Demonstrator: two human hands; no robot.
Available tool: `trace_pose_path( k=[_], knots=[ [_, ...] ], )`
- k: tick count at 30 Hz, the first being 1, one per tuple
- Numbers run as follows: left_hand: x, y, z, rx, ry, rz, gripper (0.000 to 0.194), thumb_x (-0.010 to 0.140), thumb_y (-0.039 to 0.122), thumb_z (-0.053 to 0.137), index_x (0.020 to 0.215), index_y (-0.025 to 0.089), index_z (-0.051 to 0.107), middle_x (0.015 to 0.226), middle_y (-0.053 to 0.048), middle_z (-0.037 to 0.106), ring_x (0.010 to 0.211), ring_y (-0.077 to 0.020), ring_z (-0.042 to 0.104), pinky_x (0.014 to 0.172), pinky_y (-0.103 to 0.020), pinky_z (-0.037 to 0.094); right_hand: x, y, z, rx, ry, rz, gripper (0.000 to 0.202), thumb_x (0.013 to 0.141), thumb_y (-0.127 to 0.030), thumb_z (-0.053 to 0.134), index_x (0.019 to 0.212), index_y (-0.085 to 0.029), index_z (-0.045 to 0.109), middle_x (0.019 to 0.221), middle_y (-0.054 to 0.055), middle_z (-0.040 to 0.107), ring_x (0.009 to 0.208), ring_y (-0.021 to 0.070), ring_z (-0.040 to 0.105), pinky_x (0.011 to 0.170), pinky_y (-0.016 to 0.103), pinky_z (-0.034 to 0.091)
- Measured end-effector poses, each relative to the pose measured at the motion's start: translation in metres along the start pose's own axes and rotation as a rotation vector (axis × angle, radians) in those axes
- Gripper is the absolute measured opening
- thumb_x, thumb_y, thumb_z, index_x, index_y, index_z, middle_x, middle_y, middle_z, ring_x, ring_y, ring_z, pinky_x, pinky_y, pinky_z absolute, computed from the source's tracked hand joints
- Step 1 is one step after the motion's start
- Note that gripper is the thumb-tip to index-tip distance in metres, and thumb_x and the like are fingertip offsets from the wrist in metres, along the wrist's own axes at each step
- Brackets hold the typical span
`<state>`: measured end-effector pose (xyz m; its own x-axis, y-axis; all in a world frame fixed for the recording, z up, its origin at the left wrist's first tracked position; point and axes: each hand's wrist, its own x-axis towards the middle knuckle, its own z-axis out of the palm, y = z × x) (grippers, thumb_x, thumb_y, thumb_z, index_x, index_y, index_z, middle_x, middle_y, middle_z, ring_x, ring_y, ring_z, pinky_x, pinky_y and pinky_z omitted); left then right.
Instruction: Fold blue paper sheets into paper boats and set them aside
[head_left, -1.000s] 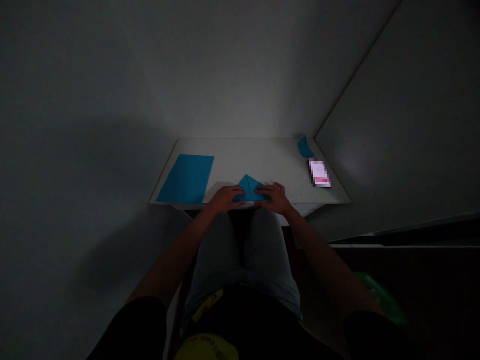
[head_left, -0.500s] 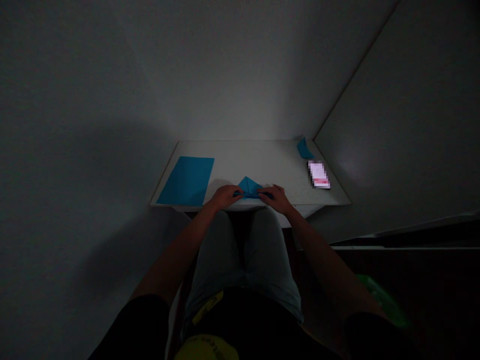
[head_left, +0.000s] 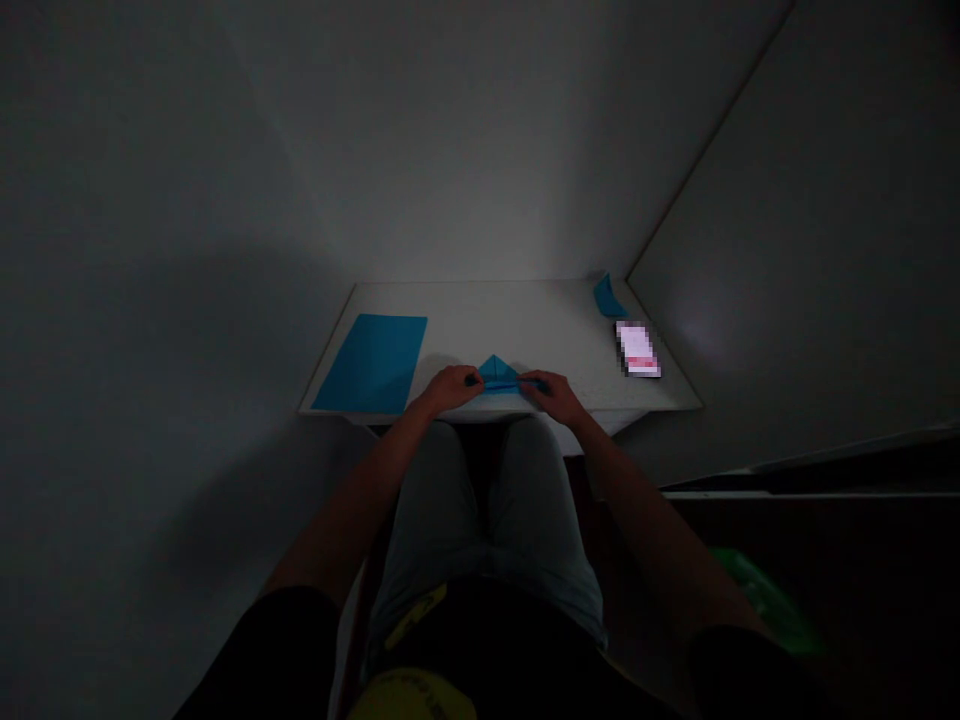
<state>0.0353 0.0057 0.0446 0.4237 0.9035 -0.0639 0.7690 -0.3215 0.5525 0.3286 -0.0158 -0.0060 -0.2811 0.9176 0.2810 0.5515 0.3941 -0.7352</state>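
A folded blue paper [head_left: 496,373] with a pointed top lies at the front edge of the white table [head_left: 510,310]. My left hand [head_left: 454,388] pinches its left end, and my right hand [head_left: 553,394] pinches the right end. Between the hands a strip along the paper's lower side is folded, with a crease running down from the peak. The fingertips partly cover both ends of the paper.
Flat blue sheets [head_left: 375,362] lie on the table's left side. A small folded blue paper shape [head_left: 608,297] stands at the back right, with a lit phone [head_left: 637,349] just in front. A green object [head_left: 769,600] is on the dark floor at right.
The lower strip of the paper has been turned up a little, so less of the peak shows above it. Both hands have shifted slightly and still hold the ends.
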Motion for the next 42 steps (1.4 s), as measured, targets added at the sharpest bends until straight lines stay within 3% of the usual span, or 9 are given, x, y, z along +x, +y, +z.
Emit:
trace_pose_path(
  k=[4, 11, 15, 20, 26, 30, 36, 39, 42],
  knots=[
    [0.002, -0.001, -0.002, -0.001, -0.019, 0.013, 0.022, 0.093, 0.031, 0.069, 0.109, 0.023, 0.08, 0.114, -0.005, 0.082, 0.107, -0.023, 0.075, 0.098, -0.032, 0.055, -0.001, -0.002, -0.002, 0.058, -0.017, 0.041, 0.042, 0.099, -0.058, 0.065, 0.125, -0.028, 0.078, 0.107, 0.005, 0.082, 0.102, 0.0265, 0.077, 0.096, 0.043, 0.06],
    [-0.001, 0.01, 0.001, 0.138, 0.069, -0.014, 0.02, 0.099, 0.037, 0.068, 0.112, 0.024, 0.076, 0.118, -0.007, 0.08, 0.112, -0.0255, 0.073, 0.097, -0.035, 0.054, -0.001, 0.001, -0.003, 0.053, 0.009, 0.09, 0.041, 0.099, -0.046, 0.065, 0.134, -0.027, 0.074, 0.119, 0.006, 0.081, 0.104, 0.0263, 0.076, 0.097, 0.043, 0.06],
    [-0.002, 0.016, 0.005, 0.147, 0.123, -0.004, 0.017, 0.101, 0.036, 0.068, 0.11, 0.022, 0.074, 0.117, -0.008, 0.078, 0.111, -0.0255, 0.072, 0.095, -0.034, 0.053, 0.001, 0.001, 0.001, 0.069, 0.012, 0.123, 0.042, 0.101, -0.05, 0.062, 0.135, -0.028, 0.071, 0.117, 0.006, 0.08, 0.105, 0.0261, 0.076, 0.098, 0.044, 0.06],
    [-0.004, 0.021, 0.01, 0.173, 0.159, 0.001, 0.016, 0.102, 0.034, 0.068, 0.112, 0.023, 0.07, 0.121, -0.008, 0.077, 0.11, -0.0252, 0.071, 0.097, -0.036, 0.052, 0.001, 0.002, 0.0, 0.069, 0.086, 0.053, 0.049, 0.104, -0.052, 0.058, 0.147, -0.028, 0.064, 0.132, 0.011, 0.075, 0.118, 0.0282, 0.072, 0.106, 0.048, 0.057],
    [-0.004, 0.022, 0.014, 0.213, 0.174, 0.012, 0.017, 0.103, 0.03, 0.066, 0.118, 0.023, 0.069, 0.123, -0.009, 0.075, 0.114, -0.027, 0.07, 0.101, -0.038, 0.051, 0.001, 0.007, -0.004, 0.011, 0.113, -0.045, 0.039, 0.11, -0.05, 0.049, 0.13, -0.03, 0.077, 0.13, 0.011, 0.07, 0.128, 0.0277, 0.064, 0.117, 0.049, 0.05],
    [-0.005, 0.02, 0.019, 0.259, 0.181, 0.067, 0.027, 0.103, 0.026, 0.064, 0.129, 0.023, 0.069, 0.136, -0.011, 0.068, 0.12, -0.0269, 0.068, 0.104, -0.04, 0.051, -0.001, 0.015, -0.003, -0.064, 0.105, -0.05, 0.039, 0.108, -0.052, 0.054, 0.13, -0.03, 0.078, 0.134, 0.012, 0.064, 0.129, 0.0288, 0.061, 0.117, 0.05, 0.049],
    [-0.012, 0.021, 0.034, 0.362, 0.217, 0.169, 0.029, 0.106, 0.021, 0.055, 0.124, 0.028, 0.077, 0.139, -0.01, 0.07, 0.135, -0.0298, 0.058, 0.12, -0.05, 0.039, -0.004, 0.021, 0.005, -0.303, 0.048, -0.065, 0.031, 0.105, -0.043, 0.062, 0.126, -0.033, 0.082, 0.142, 0.012, 0.061, 0.129, 0.0341, 0.055, 0.117, 0.059, 0.043],
    [-0.019, 0.023, 0.039, 0.339, 0.184, 0.207, 0.033, 0.108, 0.026, 0.053, 0.134, 0.03, 0.074, 0.145, -0.01, 0.069, 0.14, -0.0305, 0.056, 0.119, -0.052, 0.039, -0.005, 0.018, 0.008, -0.355, 0.046, -0.077, 0.031, 0.106, -0.039, 0.06, 0.125, -0.032, 0.083, 0.146, 0.012, 0.061, 0.132, 0.034, 0.053, 0.114, 0.056, 0.046],
    [-0.024, 0.025, 0.042, 0.322, 0.113, 0.238, 0.042, 0.107, 0.021, 0.051, 0.145, 0.031, 0.068, 0.153, -0.008, 0.065, 0.143, -0.0297, 0.056, 0.117, -0.05, 0.043, -0.006, 0.012, 0.009, -0.395, 0.023, -0.096, 0.033, 0.108, -0.034, 0.056, 0.13, -0.033, 0.081, 0.145, 0.01, 0.065, 0.135, 0.0322, 0.055, 0.114, 0.054, 0.045]
  ],
)
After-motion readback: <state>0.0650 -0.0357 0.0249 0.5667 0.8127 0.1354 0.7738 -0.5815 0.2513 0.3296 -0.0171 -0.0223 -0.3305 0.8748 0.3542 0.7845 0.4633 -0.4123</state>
